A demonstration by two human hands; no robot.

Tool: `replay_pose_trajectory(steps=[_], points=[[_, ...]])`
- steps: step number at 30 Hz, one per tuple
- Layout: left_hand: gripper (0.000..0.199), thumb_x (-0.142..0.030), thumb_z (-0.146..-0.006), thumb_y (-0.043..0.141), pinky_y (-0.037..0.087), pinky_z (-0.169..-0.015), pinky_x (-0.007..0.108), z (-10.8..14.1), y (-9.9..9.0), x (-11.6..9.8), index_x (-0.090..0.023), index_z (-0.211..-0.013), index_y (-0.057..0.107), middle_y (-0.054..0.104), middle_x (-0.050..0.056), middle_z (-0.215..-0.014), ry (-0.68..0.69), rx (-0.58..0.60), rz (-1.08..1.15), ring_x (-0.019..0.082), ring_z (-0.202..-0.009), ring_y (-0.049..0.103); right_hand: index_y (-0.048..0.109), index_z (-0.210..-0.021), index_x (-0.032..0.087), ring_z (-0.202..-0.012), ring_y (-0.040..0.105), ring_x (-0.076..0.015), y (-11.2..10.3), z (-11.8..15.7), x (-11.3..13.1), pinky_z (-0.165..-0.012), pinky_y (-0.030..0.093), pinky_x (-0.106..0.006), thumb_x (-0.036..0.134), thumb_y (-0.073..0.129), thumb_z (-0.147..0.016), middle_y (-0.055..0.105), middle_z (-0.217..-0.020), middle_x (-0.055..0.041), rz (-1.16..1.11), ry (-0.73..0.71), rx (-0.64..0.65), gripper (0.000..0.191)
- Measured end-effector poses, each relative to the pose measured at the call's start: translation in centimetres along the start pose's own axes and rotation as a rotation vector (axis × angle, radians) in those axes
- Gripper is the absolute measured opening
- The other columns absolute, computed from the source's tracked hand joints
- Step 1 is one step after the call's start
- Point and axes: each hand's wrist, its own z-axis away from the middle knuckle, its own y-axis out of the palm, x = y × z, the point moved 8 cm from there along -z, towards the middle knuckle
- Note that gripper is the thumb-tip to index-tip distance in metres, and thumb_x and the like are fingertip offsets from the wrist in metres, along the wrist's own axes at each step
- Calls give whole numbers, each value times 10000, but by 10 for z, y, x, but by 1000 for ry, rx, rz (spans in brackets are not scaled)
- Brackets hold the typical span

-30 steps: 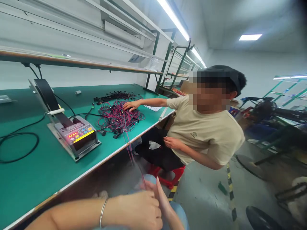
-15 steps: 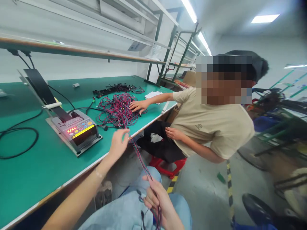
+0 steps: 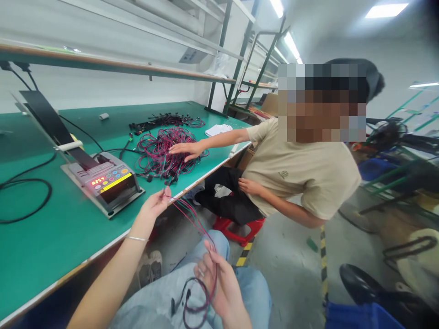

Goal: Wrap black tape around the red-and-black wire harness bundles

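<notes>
My left hand (image 3: pixel 158 201) is closed at the table's front edge, pinching one end of a thin bundle of red and dark wires (image 3: pixel 192 215). The bundle runs down across the gap to my right hand (image 3: pixel 219 278), which is wrapped round it above my lap. Below that hand the wires hang in a loop, with small black connectors at their ends. Just beyond my left hand lies a tangled heap of red and black wires (image 3: pixel 164 141) on the green table (image 3: pixel 30 256). Another person's hand (image 3: pixel 188 150) rests on this heap.
A tape dispenser (image 3: pixel 109 183) with a lit display stands on the left of the table. Black cables (image 3: pixel 171 119) and white papers (image 3: pixel 218 130) lie behind the heap. A person (image 3: pixel 302 178) sits at the right on a red stool (image 3: pixel 236 232). A shelf edge (image 3: pixel 137 71) runs above.
My left hand has moved slightly left and down and now pinches the wire ends. The loop below my right hand has swung left. The other person's hand has shifted left over the heap.
</notes>
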Motion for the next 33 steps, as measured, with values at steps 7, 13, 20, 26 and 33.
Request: replay_pose_trajectory(steps=[7, 13, 20, 26, 33], points=[[210, -101, -724, 564, 534, -557, 228, 51, -23, 70, -146, -929, 551, 555, 8, -672, -142, 128, -140, 81, -539, 560, 604, -927, 177, -375, 413, -61, -31, 22, -13, -536, 413, -242, 329, 653, -629, 454, -419, 71, 147, 91, 101, 338], [269, -203, -738, 547, 509, -715, 334, 25, -16, 29, -144, -1000, 552, 600, 74, -819, 302, 98, -770, 156, -734, 597, 578, -894, 101, -391, 451, -83, -46, 35, 16, -462, 305, -197, 418, 604, -681, 447, -385, 41, 497, -91, 24, 383], [417, -190, -772, 448, 329, -924, 470, -28, 37, -67, -203, -1188, 462, 390, 141, -1239, 907, -280, -1657, 302, -1169, 330, 521, -993, 81, -366, 345, -59, -49, 29, -6, -476, 250, -206, 501, 529, -712, 417, -371, 62, 712, -135, 63, 505], [167, -233, -712, 539, 293, -903, 477, -51, 61, -83, -179, -835, 639, 480, 138, -1114, 929, -132, -1921, 339, -1137, 328, 418, -1174, 42, -368, 337, -68, -46, 27, 8, -466, 228, -212, 529, 491, -721, 432, -378, 55, 745, -199, -23, 670], [131, -223, -659, 572, 355, -808, 383, -68, 80, -81, -196, -785, 595, 614, 83, -854, 806, 60, -1972, 252, -889, 524, 328, -1289, 86, -349, 324, -69, -22, 23, 2, -420, 232, -203, 575, 488, -706, 398, -362, 65, 875, -183, -22, 778]])
